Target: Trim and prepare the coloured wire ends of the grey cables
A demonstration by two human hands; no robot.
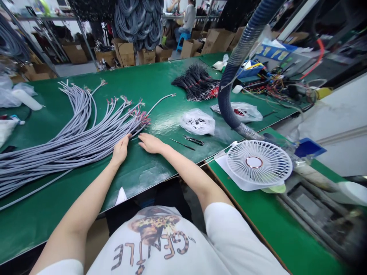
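A large bundle of grey cables (86,143) lies across the left of the green table, with red and white wire ends bared at its right end. My left hand (120,149) is at the bundle's near edge, its fingers closed around a grey cable near the stripped ends. Just to the right, my right hand (151,143) has its fingers stretched toward the same cable, thumb apart; whether the fingertips touch it is hard to make out. Right of that hand lie a thin screwdriver-like tool (182,144) and small pliers or tweezers (194,140).
A clear bag of small dark parts (197,121) and a pile of black wires (196,82) lie farther back. A ribbed hose (233,76) comes down at the right, beside a white round fan (259,164). Cardboard boxes (124,52) and a seated person (187,21) are beyond the table.
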